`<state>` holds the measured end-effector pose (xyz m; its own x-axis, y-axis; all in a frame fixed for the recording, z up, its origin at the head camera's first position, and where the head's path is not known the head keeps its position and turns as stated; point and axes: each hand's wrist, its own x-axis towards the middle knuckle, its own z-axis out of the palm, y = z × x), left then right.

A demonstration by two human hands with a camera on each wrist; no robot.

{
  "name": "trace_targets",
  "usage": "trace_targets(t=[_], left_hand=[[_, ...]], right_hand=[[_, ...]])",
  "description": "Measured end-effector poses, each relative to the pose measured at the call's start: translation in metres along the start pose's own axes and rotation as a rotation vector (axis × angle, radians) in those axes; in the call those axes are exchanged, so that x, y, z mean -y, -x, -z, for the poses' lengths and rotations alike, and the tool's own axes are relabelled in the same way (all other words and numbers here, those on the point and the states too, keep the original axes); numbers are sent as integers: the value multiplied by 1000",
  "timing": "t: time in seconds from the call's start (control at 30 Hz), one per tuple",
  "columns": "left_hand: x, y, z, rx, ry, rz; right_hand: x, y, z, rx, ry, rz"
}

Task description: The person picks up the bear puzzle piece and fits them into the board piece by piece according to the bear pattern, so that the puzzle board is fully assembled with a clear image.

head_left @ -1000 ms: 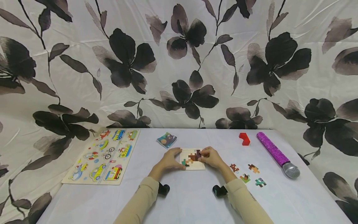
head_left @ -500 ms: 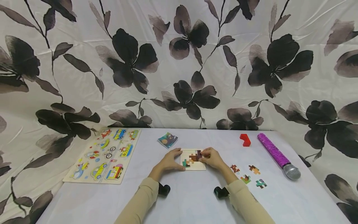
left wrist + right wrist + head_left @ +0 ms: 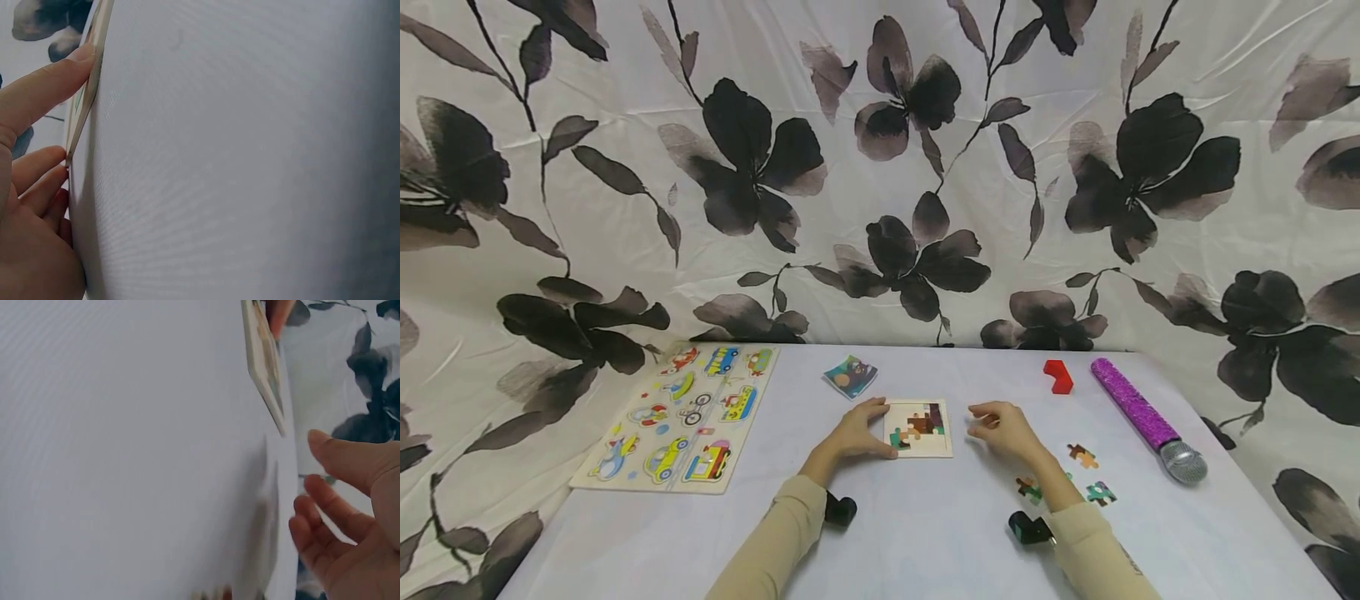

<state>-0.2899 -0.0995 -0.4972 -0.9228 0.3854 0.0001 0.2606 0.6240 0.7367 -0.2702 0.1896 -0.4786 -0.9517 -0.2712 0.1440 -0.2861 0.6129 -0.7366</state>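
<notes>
A small wooden puzzle board [image 3: 948, 443] lies on the white table, with several brown, dark and teal jigsaw pieces [image 3: 921, 425] set in it and bare wood at its upper left. My left hand [image 3: 848, 433] holds the board's left side, thumb at the near edge and fingers at the far corner; the left wrist view shows the thumb [image 3: 56, 81] on the rim. To the right of the board, apart from it, is my right hand [image 3: 1006, 429], its fingers loosely bent with nothing between them. Loose jigsaw pieces [image 3: 1082, 455] lie beyond the right forearm, which partly hides some.
A large vehicle puzzle board [image 3: 700, 433] lies on the left. Behind the small board is a picture card [image 3: 851, 377]. A red angular block [image 3: 1058, 377] and a glittery purple microphone [image 3: 1138, 408] are at the right. A floral cloth [image 3: 917, 167] hangs behind the table.
My right hand has let go of the dark piece at the board's right side and moved right, away from the board. The left hand stays in place.
</notes>
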Motion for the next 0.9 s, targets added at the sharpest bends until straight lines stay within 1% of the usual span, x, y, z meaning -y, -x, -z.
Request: trace_targets(t=[0.13,0.3,0.47,0.53,0.67,0.8,0.9], left_hand=[[0,0,0,-3,-2,0],[-1,1,0,-6,3,3],[-4,2,0,-2,-2,7],[-4,2,1,-3,0,7],[-5,3,1,-9,8,9],[-5,3,1,-9,15,15],[-4,3,0,-8,17,12]], right_hand=[[-7,16,19,3,78,-90],[-16,34,38,37,163,-186],[-21,46,48,98,253,-318],[-23,49,49,123,271,-348],[-24,52,48,129,261,-350],[-24,53,46,113,231,-319],[-26,53,46,96,183,-298]])
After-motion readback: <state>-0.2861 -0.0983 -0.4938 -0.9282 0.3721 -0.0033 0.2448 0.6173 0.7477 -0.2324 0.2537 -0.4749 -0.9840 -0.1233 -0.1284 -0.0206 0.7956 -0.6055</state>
